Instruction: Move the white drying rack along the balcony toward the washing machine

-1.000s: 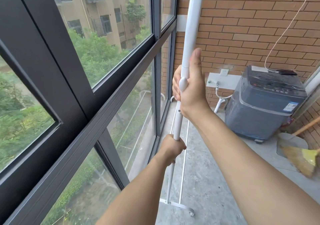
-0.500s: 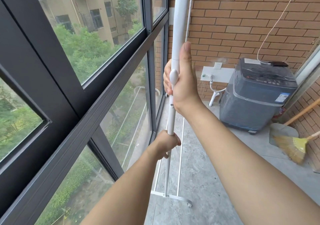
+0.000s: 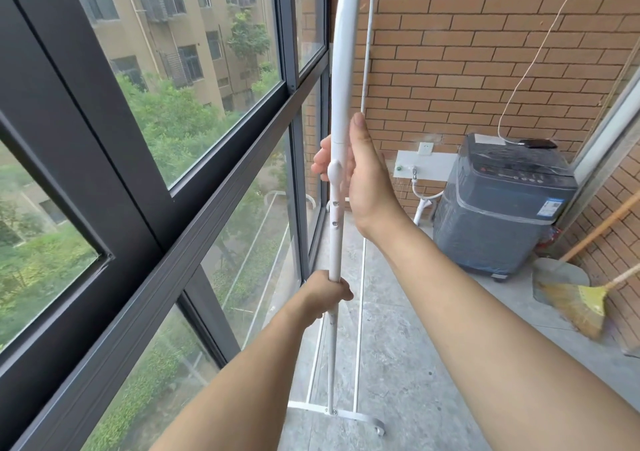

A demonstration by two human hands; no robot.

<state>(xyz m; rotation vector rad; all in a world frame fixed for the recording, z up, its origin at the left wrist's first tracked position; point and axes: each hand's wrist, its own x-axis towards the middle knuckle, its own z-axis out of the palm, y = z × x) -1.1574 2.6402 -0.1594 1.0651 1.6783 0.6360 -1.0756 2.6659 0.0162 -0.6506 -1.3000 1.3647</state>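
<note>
Right hand [image 3: 367,180]: wrapped around the near upright of the white drying rack [image 3: 341,79], thumb laid up along the post, at the plastic joint.
Left hand [image 3: 327,294]: directly below the right, fist closed on the same post.
Rack position: foot bar [image 3: 349,414] low beneath both hands, beside the window [image 3: 194,79]; whether it touches the floor cannot be told.
Washing machine [image 3: 502,204]: ahead and right of the hands, well apart, against the brick wall.
Progress: judged midway; a stretch of floor [image 3: 408,364] remains to cover.

Both forearms are bare, with no sleeves, and each hand [image 3: 367,180] is ungloved.
</note>
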